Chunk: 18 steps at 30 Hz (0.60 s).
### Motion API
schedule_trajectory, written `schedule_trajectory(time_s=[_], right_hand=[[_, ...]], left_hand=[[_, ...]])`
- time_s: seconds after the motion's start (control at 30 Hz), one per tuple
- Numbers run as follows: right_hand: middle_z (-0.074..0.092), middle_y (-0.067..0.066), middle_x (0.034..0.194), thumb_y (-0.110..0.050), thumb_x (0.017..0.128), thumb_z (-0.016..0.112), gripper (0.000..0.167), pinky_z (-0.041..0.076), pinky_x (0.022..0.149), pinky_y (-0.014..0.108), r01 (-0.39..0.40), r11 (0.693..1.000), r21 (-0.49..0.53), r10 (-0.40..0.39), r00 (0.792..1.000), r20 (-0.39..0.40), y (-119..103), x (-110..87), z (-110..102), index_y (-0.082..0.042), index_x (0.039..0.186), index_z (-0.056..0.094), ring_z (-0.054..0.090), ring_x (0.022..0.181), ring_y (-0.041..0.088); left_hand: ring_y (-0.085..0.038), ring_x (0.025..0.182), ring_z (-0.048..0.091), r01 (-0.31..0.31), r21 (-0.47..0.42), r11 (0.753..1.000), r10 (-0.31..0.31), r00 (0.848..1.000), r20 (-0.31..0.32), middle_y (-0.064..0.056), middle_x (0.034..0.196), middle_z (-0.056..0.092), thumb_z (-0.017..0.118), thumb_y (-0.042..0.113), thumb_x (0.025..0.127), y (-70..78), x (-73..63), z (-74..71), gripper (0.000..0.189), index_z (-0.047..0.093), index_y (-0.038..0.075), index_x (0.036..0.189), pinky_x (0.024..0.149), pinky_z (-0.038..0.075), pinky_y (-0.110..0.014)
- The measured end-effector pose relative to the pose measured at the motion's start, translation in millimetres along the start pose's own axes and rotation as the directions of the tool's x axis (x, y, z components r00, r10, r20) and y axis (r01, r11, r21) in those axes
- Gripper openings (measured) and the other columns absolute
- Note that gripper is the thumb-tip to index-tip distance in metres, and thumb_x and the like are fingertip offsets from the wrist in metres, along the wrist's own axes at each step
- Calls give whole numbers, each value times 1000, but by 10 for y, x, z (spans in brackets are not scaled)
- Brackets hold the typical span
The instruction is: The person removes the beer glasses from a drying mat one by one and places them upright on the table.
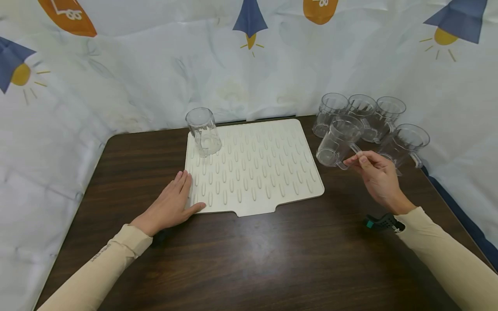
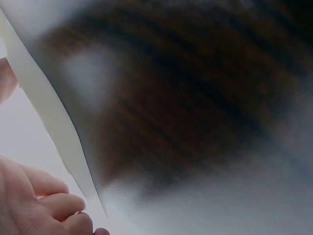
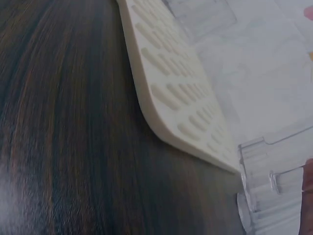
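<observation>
My right hand (image 1: 379,177) pinches the handle of a clear mug (image 1: 336,140) at the right of the board, thumb and fingertips on the handle. That mug (image 3: 269,181) shows at the lower right of the right wrist view, beside the board's corner. My left hand (image 1: 171,203) rests at the left edge of a cream ridged draining board (image 1: 256,172), fingers extended and thumb over its front corner. In the left wrist view, part of the hand (image 2: 49,205) shows below the board's pale edge (image 2: 44,107). A clear glass (image 1: 204,131) stands on the board's back left corner.
Several more clear mugs crowd the back right of the dark wooden table (image 1: 249,250), one of them (image 1: 404,144) just behind my right hand. A white patterned curtain (image 1: 155,65) hangs along the back and sides of the table.
</observation>
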State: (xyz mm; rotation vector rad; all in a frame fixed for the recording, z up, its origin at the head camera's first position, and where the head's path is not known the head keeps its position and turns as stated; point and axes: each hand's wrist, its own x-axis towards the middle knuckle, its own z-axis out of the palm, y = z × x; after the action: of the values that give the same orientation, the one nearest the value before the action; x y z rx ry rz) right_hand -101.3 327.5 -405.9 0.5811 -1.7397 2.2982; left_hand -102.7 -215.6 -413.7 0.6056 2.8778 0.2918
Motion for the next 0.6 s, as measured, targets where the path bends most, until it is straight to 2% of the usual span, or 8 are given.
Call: schedule_trajectory(time_s=[0.27,0.6], right_hand=[[75,9,113,7,107,43,22,55,105,22,27,999,-33,-26,999,43,0,-53,-180,15,116,61,73,112,16],[76,9,111,5,107,45,22,56,103,22,48,997,-67,-49,999,-16,15,-123,-343,16,115,62,74,109,17]], left_hand=[[-51,160,11,5,-11,1000,-4,1000,25,-34,170,12,60,53,102,-18,-14,17,99,16,-14,160,128,19,-65],[-50,160,12,5,4,1000,-5,999,37,-33,171,11,57,55,103,-29,-20,29,98,16,-13,160,128,19,-65]])
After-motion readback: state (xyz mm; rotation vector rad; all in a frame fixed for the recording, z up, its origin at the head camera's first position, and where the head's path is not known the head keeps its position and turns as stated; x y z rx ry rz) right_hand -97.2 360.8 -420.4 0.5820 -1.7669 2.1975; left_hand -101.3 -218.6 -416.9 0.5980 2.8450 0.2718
